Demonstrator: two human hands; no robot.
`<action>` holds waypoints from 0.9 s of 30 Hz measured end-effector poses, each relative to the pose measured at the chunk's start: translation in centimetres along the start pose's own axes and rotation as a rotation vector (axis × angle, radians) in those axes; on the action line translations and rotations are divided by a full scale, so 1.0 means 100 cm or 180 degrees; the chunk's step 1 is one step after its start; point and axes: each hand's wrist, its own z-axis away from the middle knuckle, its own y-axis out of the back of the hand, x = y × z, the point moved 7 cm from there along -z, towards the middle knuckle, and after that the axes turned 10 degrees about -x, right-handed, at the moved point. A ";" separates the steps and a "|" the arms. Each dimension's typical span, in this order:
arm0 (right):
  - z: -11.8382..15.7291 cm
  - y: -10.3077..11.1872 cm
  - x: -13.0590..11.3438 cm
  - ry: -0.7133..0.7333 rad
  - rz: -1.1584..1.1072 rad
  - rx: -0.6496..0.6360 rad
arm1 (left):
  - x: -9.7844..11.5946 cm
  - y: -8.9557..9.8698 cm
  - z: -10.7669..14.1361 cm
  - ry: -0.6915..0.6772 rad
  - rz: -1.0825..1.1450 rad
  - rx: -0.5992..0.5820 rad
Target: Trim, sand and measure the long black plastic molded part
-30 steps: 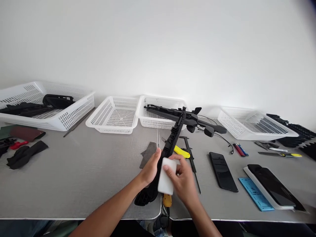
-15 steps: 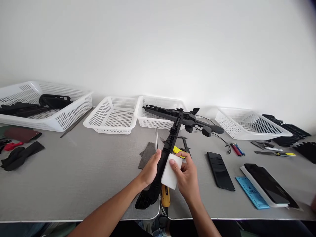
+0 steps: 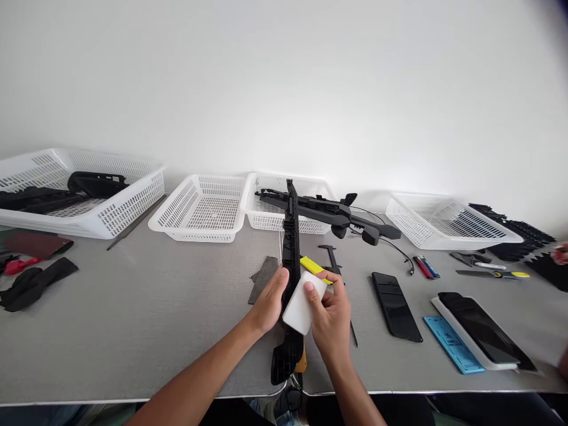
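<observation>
A long black plastic part (image 3: 291,242) stands nearly lengthwise in front of me, its lower end near the table's front edge. My left hand (image 3: 270,300) is closed on its left side, around mid-length. In my right hand (image 3: 331,307) is a white block (image 3: 304,303), pinched between thumb and fingers and lying against the part's right side. Behind the right hand, a yellow toothed piece (image 3: 312,265) and a dark caliper (image 3: 331,257) lie on the table. A grey cloth (image 3: 264,279) is beside the left hand.
White baskets (image 3: 197,236) line the wall; one holds long black parts (image 3: 310,207) reaching over its rim. At right are a black phone (image 3: 396,307), a blue piece (image 3: 452,346), lighters (image 3: 426,267) and a knife (image 3: 492,274). Another person's hand (image 3: 560,254) shows at the right edge.
The black part has turned more upright, its top swinging left and its lower end right. The white block has moved slightly left and tilted with my right hand. Another person's hand has appeared at right.
</observation>
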 end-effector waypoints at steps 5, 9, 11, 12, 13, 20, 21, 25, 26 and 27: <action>-0.007 0.007 0.001 0.0120 0.0189 0.0083 | 0.005 -0.010 0.003 0.0001 -0.0376 -0.0421; -0.006 0.015 0.004 0.0166 0.0436 0.0045 | 0.000 -0.015 0.005 0.0066 -0.0173 -0.0554; -0.004 0.020 0.004 0.0203 0.0474 0.0162 | -0.003 -0.015 0.005 0.0083 -0.0135 -0.0531; -0.004 0.019 0.005 0.0187 0.0481 0.0073 | -0.004 -0.014 0.004 0.0104 -0.0150 -0.0503; -0.004 0.016 0.006 0.0154 0.0474 -0.0103 | -0.005 -0.013 0.004 0.0117 -0.0184 -0.0474; -0.002 0.012 0.010 0.0091 0.0390 -0.0305 | -0.013 -0.012 0.003 0.0343 -0.0203 -0.0607; 0.000 0.007 0.012 0.0053 0.0397 -0.0533 | -0.016 -0.009 0.003 0.0389 -0.0157 -0.0521; 0.008 -0.006 0.020 -0.0097 0.0374 -0.1254 | -0.022 0.008 0.004 0.0417 -0.0005 -0.0010; 0.008 -0.005 0.021 -0.0120 0.0373 -0.1310 | -0.021 0.010 0.004 0.0379 0.0037 0.0052; 0.008 -0.003 0.020 -0.0132 0.0378 -0.1345 | -0.020 0.010 0.004 0.0343 0.0085 0.0062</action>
